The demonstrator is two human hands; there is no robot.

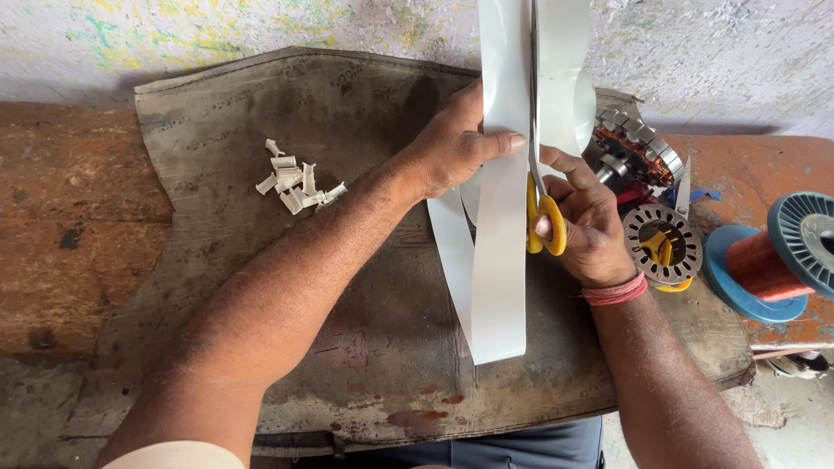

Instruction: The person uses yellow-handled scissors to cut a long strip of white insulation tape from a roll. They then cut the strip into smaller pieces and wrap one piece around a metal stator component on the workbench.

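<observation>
The step in hand looks like a lengthwise cut up a long white strip [501, 260], judged from the scissors [540, 208] set into it; the left hand [452, 148] pinches the strip's left edge between thumb and fingers, and the right hand [584, 227] is clenched through the yellow scissor handles, blades pointing to 12 o'clock. The next move seems to call for a steady hold and a straight line along the strip. The strip is smooth, pale and stiffly curling, split into 2 bands above the blades, its lower end hanging over the dark mat [347, 260] on the bench [69, 226]; small white offcuts [294, 181] lie at 9 o'clock; a copper wire spool [769, 260] sits at 3 o'clock.
</observation>
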